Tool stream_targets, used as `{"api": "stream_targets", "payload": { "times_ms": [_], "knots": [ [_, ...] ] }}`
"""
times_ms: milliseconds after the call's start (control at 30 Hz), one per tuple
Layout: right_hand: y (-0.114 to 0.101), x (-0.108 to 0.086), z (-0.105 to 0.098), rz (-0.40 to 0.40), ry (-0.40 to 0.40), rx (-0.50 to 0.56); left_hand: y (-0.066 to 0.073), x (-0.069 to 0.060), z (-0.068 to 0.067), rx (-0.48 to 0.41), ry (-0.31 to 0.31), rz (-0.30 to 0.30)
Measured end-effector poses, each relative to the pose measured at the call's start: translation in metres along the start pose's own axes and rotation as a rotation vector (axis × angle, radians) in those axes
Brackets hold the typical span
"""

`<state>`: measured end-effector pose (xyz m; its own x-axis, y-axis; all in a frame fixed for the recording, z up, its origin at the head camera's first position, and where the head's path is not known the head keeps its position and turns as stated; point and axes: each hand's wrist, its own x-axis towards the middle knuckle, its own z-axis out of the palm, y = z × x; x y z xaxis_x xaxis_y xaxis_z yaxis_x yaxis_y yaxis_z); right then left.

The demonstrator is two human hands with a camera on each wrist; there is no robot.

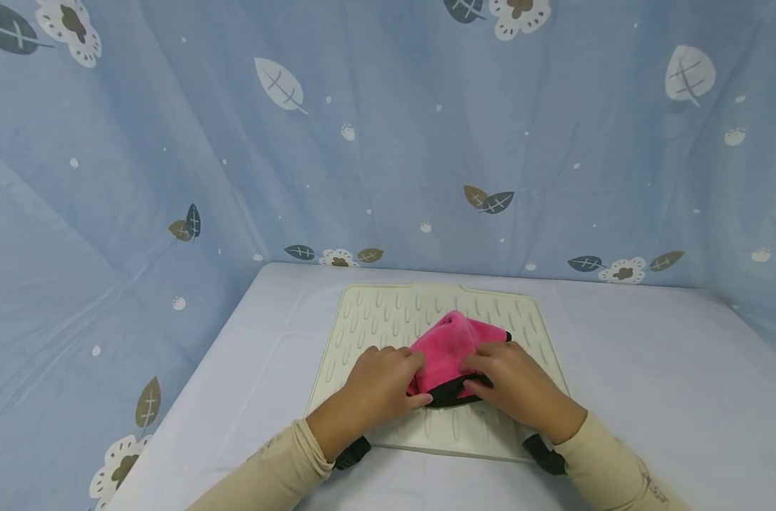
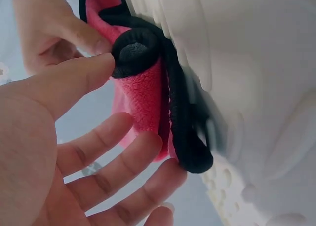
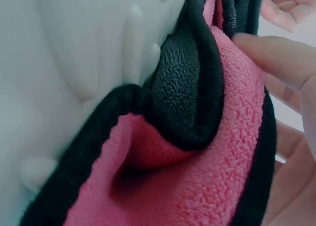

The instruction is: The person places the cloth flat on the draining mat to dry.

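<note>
Your left hand (image 1: pixel 383 385) and right hand (image 1: pixel 517 381) are gripping probably soft, light cloth (image 1: pixel 446 349) on the mat (image 1: pixel 362 323), black edging (image 1: pixel 448 392) suiting pinches.

The table (image 1: pixel 649 369) stood before a curtain (image 1: pixel 394 142), which hung behind it and along its left and right sides. On the table lay a drying mat (image 1: pixel 368 323), and on the mat, around its middle, a cloth (image 1: pixel 448 348), with the left hand (image 1: pixel 383 383) at its left side and the right hand (image 1: pixel 515 380) at its right.
</note>
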<state>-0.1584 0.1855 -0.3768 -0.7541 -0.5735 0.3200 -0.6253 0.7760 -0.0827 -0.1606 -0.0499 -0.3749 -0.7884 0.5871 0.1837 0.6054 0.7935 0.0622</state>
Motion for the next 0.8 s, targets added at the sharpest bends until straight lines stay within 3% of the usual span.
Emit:
{"api": "stream_targets", "payload": {
  "times_ms": [300, 800],
  "knots": [
    [-0.002, 0.002, 0.0, -0.035, 0.125, -0.042, 0.001, -0.003, -0.001, -0.029, 0.033, 0.001],
    [-0.008, 0.003, -0.011, -0.085, 0.284, 0.051, -0.002, -0.003, 0.001, 0.015, 0.121, -0.015]
  ]
}}
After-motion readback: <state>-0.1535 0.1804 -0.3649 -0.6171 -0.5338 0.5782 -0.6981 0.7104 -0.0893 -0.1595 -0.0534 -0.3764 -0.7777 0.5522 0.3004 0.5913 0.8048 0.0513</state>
